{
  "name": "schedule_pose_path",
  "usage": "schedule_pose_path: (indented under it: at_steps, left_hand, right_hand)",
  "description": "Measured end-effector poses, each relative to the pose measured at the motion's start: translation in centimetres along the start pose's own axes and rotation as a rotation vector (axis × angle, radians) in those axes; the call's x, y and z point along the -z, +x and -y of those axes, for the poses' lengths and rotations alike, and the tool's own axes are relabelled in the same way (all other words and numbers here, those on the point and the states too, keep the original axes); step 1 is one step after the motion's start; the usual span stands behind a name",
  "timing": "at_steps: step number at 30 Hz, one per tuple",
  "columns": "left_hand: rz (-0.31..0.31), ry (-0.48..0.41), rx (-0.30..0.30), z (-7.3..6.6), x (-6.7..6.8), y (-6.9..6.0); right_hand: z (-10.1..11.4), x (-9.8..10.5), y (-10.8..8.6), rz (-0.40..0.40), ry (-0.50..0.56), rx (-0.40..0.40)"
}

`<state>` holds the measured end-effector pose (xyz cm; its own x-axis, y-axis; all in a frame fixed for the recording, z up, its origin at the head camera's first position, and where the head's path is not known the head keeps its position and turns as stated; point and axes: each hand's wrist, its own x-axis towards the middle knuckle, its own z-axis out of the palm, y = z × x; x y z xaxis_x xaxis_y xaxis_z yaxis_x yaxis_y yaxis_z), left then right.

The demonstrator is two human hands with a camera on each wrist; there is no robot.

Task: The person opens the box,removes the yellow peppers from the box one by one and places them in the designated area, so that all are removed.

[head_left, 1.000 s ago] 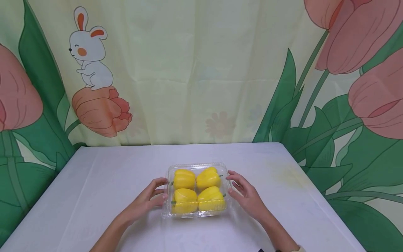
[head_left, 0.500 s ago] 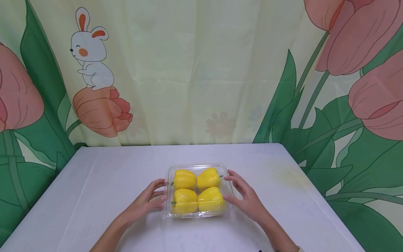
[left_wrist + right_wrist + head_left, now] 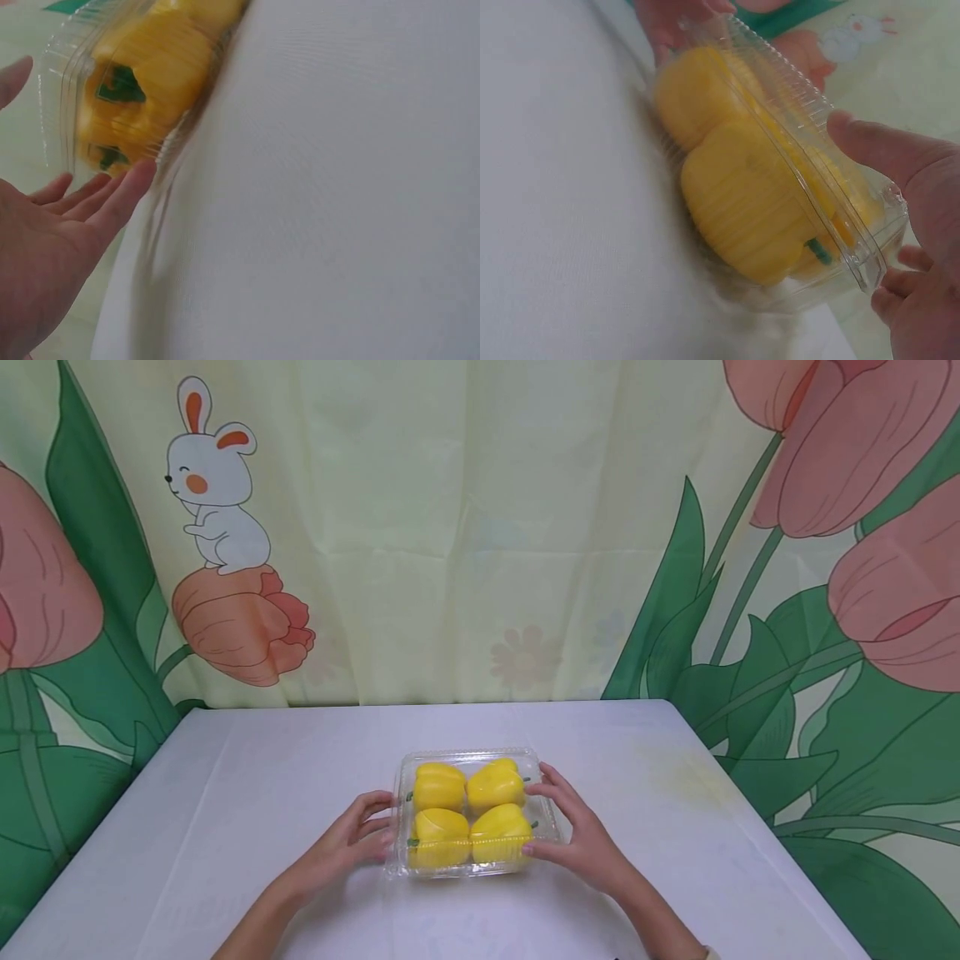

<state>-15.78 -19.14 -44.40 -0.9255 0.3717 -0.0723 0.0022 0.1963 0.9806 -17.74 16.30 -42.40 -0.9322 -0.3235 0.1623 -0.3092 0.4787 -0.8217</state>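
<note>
The right grip [image 3: 588, 843] is farther in over the right edge of the clear box [image 3: 467, 758] than a moment ago, while the box sits in about the same spot. In the head view, the box is on the tabletop [image 3: 300, 760], between the two hands, with four yellow peppers [image 3: 498, 833] inside in two rows. The left grip [image 3: 341, 839] is spread by the box's left side, and the right one is spread too, thumb nearer the front than the fingers. I think the box could slide or tip if one side gets pushed harder. In the left wrist view, the left fingers reach the box's low edge, but I can't tell if they touch. The box is cut off at the top, and the shiny plastic makes the peppers hard to see. In the right wrist view, the thumb is over the top of the box and the fingers are by its end; I can't tell if they press. Squeezing too hard might bend the thin plastic. One green stem [image 3: 821, 252] shows, but the far hand is blurry and cut off.
</note>
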Motion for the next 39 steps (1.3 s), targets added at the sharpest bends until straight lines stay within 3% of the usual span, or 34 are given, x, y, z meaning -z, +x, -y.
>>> schedule_pose_path:
  at_steps: [5,11,17,20,29,33,39]
  left_hand:
    - [0.056,0.017,0.018,-0.2,0.3,-0.3]
    - [0.165,-0.062,0.042,-0.3,0.7,-0.5]
    - [0.268,-0.09,-0.025,0.3,1.2,-0.4]
    - [0.282,-0.077,-0.039,0.5,1.4,-0.4]
    - [0.324,-0.09,0.0,0.8,1.3,-0.2]
    - [0.321,-0.15,0.036,0.9,1.1,0.0]
    - [0.269,-0.165,0.059,1.0,0.8,0.0]
  right_hand:
    - [0.0,-0.2,0.0,-0.003,0.003,-0.015]
    - [0.1,-0.2,0.0,-0.007,0.002,0.002]
    - [0.0,-0.2,0.1,-0.008,0.001,0.014]
    - [0.1,-0.2,0.0,-0.003,0.002,0.008]
    - [0.1,-0.4,0.0,-0.011,-0.019,-0.005]
    - [0.0,-0.6,0.1,-0.016,-0.038,-0.024]
    - [0.1,-0.5,0.0,-0.006,-0.036,-0.024]
